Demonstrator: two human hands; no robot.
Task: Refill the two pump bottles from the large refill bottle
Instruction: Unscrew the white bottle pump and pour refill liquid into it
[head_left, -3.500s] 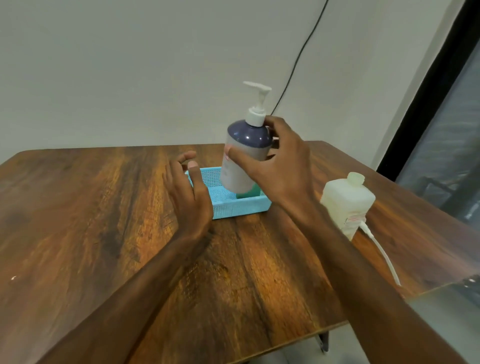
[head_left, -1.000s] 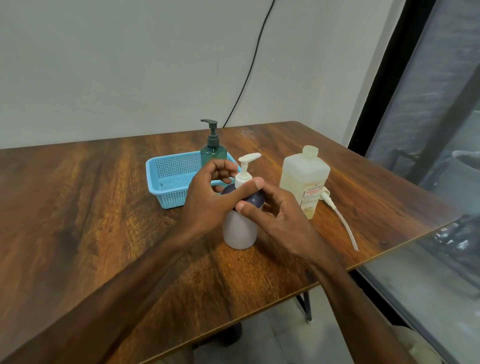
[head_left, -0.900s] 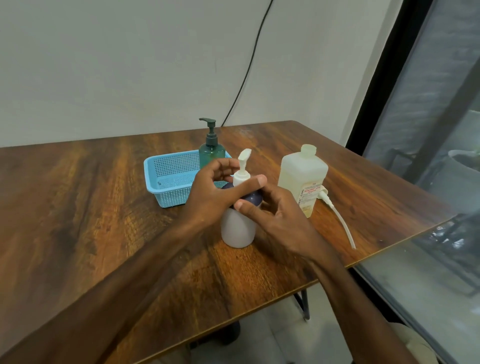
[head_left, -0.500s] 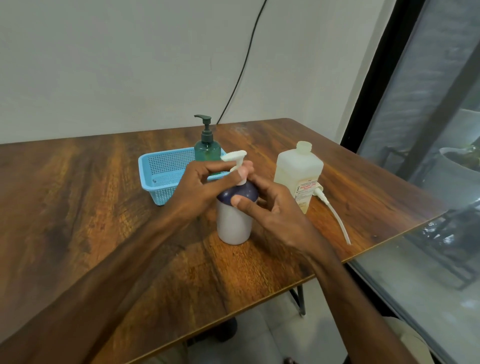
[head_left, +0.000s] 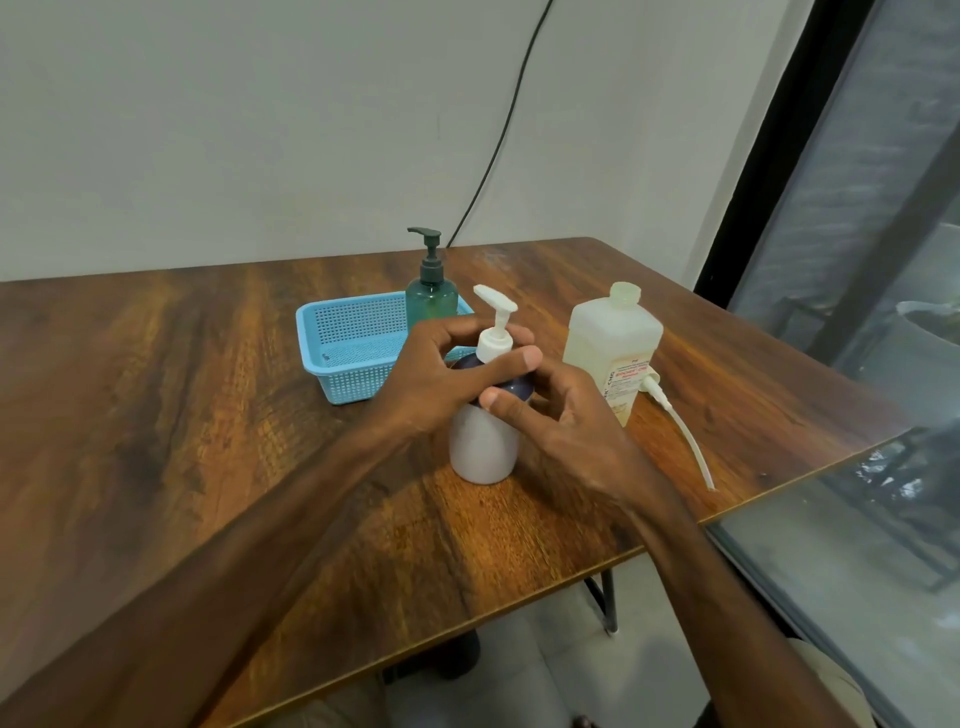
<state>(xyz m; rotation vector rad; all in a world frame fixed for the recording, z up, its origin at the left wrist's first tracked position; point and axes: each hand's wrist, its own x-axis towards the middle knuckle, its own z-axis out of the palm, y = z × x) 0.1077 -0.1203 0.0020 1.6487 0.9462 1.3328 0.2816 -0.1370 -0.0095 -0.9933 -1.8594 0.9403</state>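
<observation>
Pinching pump collar (head_left: 493, 347) with left hand (head_left: 441, 376) | gripping pump bottle (head_left: 483, 449) with right hand (head_left: 569, 418) | risk: tipping onto refill bottle (head_left: 605, 338) if twisted hard

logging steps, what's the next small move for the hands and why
Probably twist the pump top off the white bottle: the left hand pinches its collar, the right hand grips the shoulder, and nothing can go in while it's on.

Lit softly and evenly, with a warm sheen on the tabletop (head_left: 467, 535) toward the near edge. Only faint, diffuse shadows at the foot of the pump bottle (head_left: 483, 452). Sharp at the centre, bowed and slightly soft toward the edges.
</observation>
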